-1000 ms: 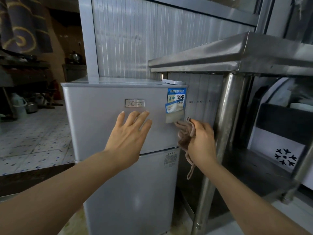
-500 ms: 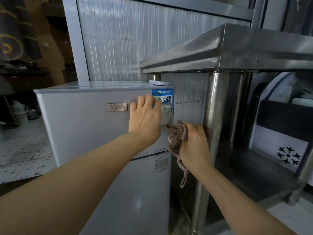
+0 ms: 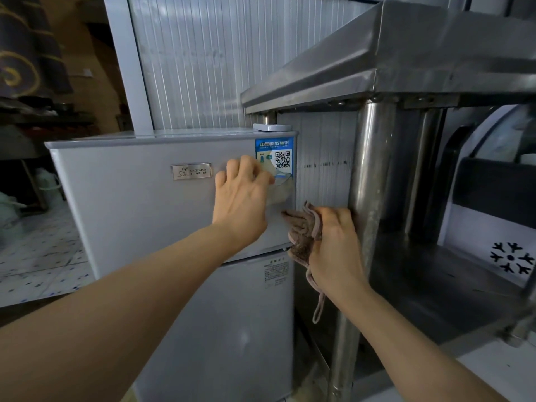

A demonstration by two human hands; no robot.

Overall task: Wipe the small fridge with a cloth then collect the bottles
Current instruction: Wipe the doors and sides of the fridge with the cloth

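The small grey two-door fridge (image 3: pixel 139 210) stands in front of me, both doors closed. A blue energy label (image 3: pixel 274 153) is stuck at the upper door's top right corner. My left hand (image 3: pixel 242 198) rests on the upper door beside that label, fingers curled against the label's peeling lower part. My right hand (image 3: pixel 333 245) is at the fridge's right edge, shut on a crumpled brown cloth (image 3: pixel 304 233) whose loop dangles below. The cloth touches the door's lower right corner. No bottles are in view.
A stainless steel table (image 3: pixel 377 68) stands right of the fridge, its round leg (image 3: pixel 365 198) just behind my right hand. A white chest freezer (image 3: pixel 493 233) with a snowflake mark sits beyond it. A ribbed white wall panel (image 3: pixel 217 68) rises behind; tiled floor (image 3: pixel 37 256) lies left.
My left hand went from hovering open before the upper door to resting by the label with fingers curled. The right hand stayed at the fridge's right edge with the cloth.
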